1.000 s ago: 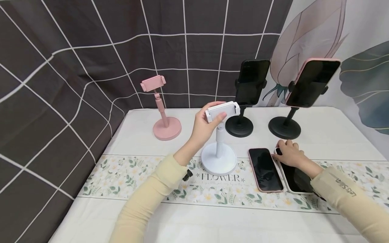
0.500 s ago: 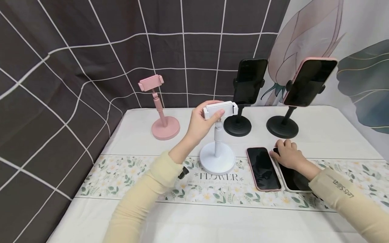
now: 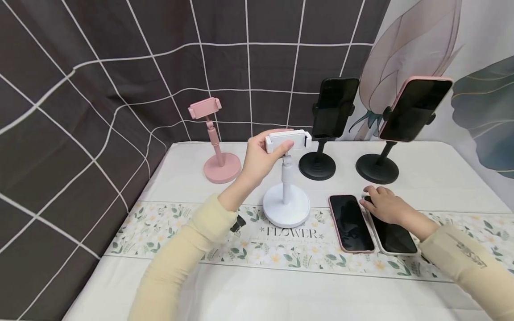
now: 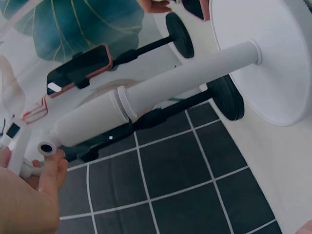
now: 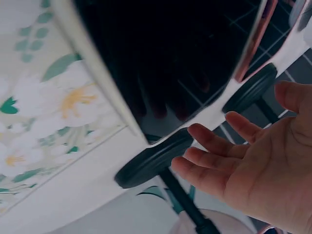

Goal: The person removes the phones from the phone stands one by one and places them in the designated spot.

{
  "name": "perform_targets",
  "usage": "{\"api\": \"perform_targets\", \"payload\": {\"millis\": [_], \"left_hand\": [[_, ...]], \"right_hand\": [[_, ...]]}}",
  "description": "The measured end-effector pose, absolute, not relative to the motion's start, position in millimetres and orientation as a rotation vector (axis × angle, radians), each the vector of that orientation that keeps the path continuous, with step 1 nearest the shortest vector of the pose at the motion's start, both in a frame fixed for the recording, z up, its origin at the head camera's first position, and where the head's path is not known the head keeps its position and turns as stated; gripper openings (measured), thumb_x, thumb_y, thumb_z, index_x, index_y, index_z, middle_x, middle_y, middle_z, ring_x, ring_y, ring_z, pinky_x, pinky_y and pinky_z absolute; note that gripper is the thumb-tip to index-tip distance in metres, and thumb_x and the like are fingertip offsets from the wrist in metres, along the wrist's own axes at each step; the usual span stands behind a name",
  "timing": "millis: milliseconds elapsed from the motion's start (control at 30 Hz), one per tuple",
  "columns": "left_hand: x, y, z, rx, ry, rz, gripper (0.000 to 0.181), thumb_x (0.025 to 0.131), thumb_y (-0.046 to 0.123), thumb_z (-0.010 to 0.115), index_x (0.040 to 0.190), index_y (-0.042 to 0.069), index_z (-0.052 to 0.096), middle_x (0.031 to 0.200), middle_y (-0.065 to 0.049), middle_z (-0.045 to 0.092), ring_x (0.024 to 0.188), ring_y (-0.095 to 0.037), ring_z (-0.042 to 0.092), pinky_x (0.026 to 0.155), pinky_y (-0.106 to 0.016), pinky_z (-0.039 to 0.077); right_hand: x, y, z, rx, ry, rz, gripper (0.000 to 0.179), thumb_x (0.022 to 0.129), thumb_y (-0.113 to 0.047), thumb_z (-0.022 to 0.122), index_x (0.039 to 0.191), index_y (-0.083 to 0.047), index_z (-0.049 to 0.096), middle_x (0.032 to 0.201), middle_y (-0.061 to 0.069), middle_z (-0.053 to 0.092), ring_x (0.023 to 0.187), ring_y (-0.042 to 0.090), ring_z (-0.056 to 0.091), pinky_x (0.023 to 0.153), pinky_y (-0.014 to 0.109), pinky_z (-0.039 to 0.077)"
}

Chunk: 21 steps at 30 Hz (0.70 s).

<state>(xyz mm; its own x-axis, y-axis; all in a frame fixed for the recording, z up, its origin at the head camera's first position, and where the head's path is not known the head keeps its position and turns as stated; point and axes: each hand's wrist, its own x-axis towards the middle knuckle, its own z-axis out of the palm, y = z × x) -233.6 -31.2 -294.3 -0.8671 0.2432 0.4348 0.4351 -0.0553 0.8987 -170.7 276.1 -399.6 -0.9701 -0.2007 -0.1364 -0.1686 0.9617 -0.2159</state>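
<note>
My left hand (image 3: 259, 156) pinches the clamp head (image 3: 288, 140) of a white phone stand, thumb in front and fingers behind. The stand's round base (image 3: 286, 206) is on the table; its ribbed stem fills the middle of the left wrist view. At right, a white-edged phone (image 3: 391, 232) lies face up beside a pink-edged phone (image 3: 351, 224). My right hand (image 3: 387, 206) is over the far end of the white-edged phone. In the right wrist view its fingers (image 5: 214, 141) are loosely extended just off that phone's end, holding nothing.
A pink phone stand (image 3: 222, 168) with its clamp unfilled stands back left. Two black stands hold phones upright at the back: a black phone (image 3: 335, 107) and a pink-cased phone (image 3: 415, 109). A dark gridded curtain (image 3: 160, 67) hangs behind the floral-banded tablecloth (image 3: 321, 290).
The white stand's head and my left hand have shifted slightly left. My right hand's fingers, earlier at the white-edged phone's end, have lifted and moved slightly right.
</note>
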Motion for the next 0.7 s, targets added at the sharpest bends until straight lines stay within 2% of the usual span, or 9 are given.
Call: {"api": "perform_targets", "payload": {"millis": [167, 300, 400, 600, 700], "left_hand": [[-243.1, -34.4, -279.6, -0.711, -2.027, -2.082, 0.029, 0.083, -0.001, 0.068, 0.110, -0.008, 0.064, 0.104, -0.027, 0.066, 0.074, -0.004, 0.062, 0.071, -0.033, 0.057], [-257.9, -35.5, -268.6, -0.656, -2.011, -2.114, 0.030, 0.084, 0.000, 0.066, 0.113, -0.007, 0.062, 0.105, -0.026, 0.066, 0.075, -0.005, 0.062, 0.070, -0.032, 0.057], [-273.0, -37.9, -261.2, -0.623, -1.992, -2.161, 0.032, 0.086, 0.002, 0.065, 0.116, -0.005, 0.061, 0.107, -0.024, 0.065, 0.078, -0.008, 0.063, 0.073, -0.031, 0.057], [-309.4, -40.0, -249.0, -0.558, -1.986, -2.239, 0.034, 0.087, 0.005, 0.065, 0.120, -0.001, 0.060, 0.114, -0.018, 0.064, 0.088, -0.010, 0.063, 0.080, -0.030, 0.056], [-327.3, -38.9, -245.6, -0.468, -1.939, -2.321, 0.034, 0.089, 0.007, 0.063, 0.121, 0.001, 0.059, 0.107, -0.012, 0.064, 0.082, -0.010, 0.061, 0.076, -0.024, 0.054]], "right_hand": [[-165.4, 265.8, -394.6, -0.399, 3.006, -0.257, 0.042, 0.097, -0.023, 0.050, 0.123, 0.010, 0.042, 0.105, 0.035, 0.050, 0.099, 0.048, 0.051, 0.080, 0.057, 0.043], [-157.7, 252.7, -389.0, -0.458, 3.070, -0.231, 0.044, 0.096, -0.022, 0.053, 0.125, 0.009, 0.043, 0.110, 0.034, 0.051, 0.112, 0.053, 0.047, 0.091, 0.061, 0.040], [-149.7, 239.3, -383.2, -0.511, 3.117, -0.227, 0.045, 0.094, -0.022, 0.055, 0.125, 0.008, 0.045, 0.119, 0.035, 0.050, 0.123, 0.057, 0.036, 0.098, 0.064, 0.033], [-131.4, 215.0, -372.7, -0.698, 3.187, -0.211, 0.044, 0.091, -0.022, 0.061, 0.125, 0.004, 0.050, 0.121, 0.026, 0.054, 0.127, 0.050, 0.039, 0.100, 0.061, 0.034], [-123.7, 206.4, -368.8, -0.773, 3.200, -0.234, 0.043, 0.089, -0.020, 0.063, 0.124, 0.002, 0.050, 0.118, 0.022, 0.055, 0.127, 0.047, 0.040, 0.100, 0.061, 0.035]]}}
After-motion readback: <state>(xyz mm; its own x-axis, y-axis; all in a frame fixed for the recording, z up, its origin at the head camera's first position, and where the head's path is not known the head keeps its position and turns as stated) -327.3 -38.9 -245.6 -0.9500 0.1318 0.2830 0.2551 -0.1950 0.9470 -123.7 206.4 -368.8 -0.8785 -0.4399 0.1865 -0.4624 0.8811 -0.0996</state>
